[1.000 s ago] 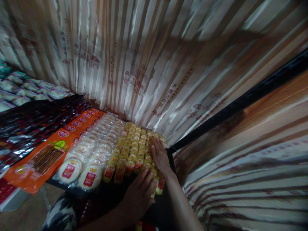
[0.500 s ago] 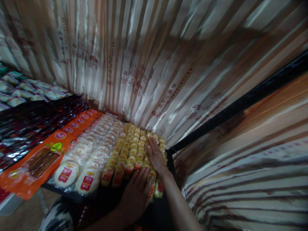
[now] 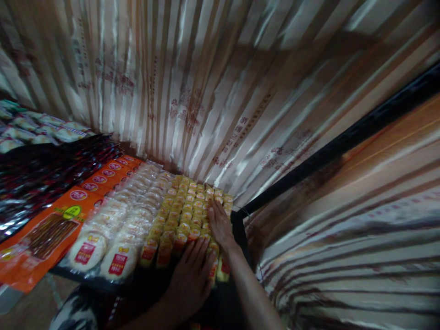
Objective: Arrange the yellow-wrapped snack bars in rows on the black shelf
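Rows of small yellow wrapped snack packs (image 3: pixel 185 215) stand close together on a dark table (image 3: pixel 228 302). My left hand (image 3: pixel 192 272) rests at the near end of these rows, fingers stretched out against the front packs and partly covering them. On the right side of the same block, my right hand (image 3: pixel 221 225) lies flat over the tops, its fingers pointing toward the back. Neither hand has anything gripped. Left of the yellow packs run two rows of round white crackers (image 3: pixel 117 263) in clear wrap.
Orange snack bags (image 3: pixel 77 195) overlap beside the crackers, then dark shiny bags (image 3: pixel 44 176) and pale packs (image 3: pixel 37 126) farther left. A pleated printed curtain (image 3: pixel 192 82) hangs behind. A black pole (image 3: pixel 309 162) slants from the table's back right corner.
The view has turned slightly, so the goods appear a little farther left. Both hands keep nearly the same places on the yellow packs.
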### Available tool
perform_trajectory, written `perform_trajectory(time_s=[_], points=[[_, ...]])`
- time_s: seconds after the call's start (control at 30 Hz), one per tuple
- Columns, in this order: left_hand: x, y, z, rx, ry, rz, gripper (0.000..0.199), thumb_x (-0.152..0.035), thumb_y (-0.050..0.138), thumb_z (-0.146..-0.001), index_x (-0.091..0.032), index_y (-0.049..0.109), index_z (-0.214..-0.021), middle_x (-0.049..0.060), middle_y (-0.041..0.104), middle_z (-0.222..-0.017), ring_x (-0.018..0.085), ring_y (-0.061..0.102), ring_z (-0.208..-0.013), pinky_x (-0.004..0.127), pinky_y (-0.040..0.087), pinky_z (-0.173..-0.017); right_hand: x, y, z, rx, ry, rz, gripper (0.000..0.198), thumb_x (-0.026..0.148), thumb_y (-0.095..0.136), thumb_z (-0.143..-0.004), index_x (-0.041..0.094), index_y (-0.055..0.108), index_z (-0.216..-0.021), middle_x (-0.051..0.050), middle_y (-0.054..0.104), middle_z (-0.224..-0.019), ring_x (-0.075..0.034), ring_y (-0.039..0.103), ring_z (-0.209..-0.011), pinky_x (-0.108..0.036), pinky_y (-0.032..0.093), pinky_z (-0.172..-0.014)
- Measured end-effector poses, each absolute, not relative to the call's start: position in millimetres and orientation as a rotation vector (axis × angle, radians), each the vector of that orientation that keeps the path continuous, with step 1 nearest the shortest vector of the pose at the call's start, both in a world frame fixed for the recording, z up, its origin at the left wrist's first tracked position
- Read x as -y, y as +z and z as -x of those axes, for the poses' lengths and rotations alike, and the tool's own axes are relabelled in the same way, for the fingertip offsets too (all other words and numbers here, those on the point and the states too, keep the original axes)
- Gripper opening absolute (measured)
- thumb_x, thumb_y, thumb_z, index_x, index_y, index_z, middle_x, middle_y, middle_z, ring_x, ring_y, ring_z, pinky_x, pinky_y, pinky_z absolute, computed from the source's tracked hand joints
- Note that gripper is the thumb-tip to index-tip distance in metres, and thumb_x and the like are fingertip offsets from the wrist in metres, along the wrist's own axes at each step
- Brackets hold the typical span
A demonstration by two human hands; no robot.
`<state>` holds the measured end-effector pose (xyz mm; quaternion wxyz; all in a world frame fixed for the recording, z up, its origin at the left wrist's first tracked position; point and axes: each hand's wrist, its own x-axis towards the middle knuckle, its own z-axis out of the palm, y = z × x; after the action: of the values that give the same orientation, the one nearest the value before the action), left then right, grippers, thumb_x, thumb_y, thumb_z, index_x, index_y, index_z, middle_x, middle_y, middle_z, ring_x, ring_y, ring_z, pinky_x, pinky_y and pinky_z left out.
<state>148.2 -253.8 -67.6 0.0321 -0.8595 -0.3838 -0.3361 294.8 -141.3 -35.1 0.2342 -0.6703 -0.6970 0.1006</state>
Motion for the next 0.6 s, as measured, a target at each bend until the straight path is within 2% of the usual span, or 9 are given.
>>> perform_trajectory(time_s=[0.37,0.6], points=[[253.0,-70.0,-148.7,1.197,-1.019,2.657,0.050,-0.034,0.041,-0.089,-0.017,0.037,-0.136,0.009,0.036,-0.144,0.023,0.027,-0.135,0.040,0.022,-0.111,140.4,-30.4,-294.4,1.788,0.212,1.822,0.057,0.048,0.029,-0.088,0.011,0.050,-0.127,-0.014,0.044,-0.137,-0.025,0.035,-0.131,-0.045,0.027,-0.110],[253.5,-70.3,-147.5,1.171,-1.036,2.656,0.047,-0.033,0.043,-0.088,-0.017,0.041,-0.133,0.010,0.035,-0.144,0.025,0.025,-0.136,0.041,0.024,-0.110,145.0,-20.0,-296.7,1.759,0.258,1.921,0.057,0.043,0.032,-0.087,0.007,0.044,-0.130,-0.018,0.047,-0.133,-0.026,0.040,-0.128,-0.042,0.032,-0.106]])
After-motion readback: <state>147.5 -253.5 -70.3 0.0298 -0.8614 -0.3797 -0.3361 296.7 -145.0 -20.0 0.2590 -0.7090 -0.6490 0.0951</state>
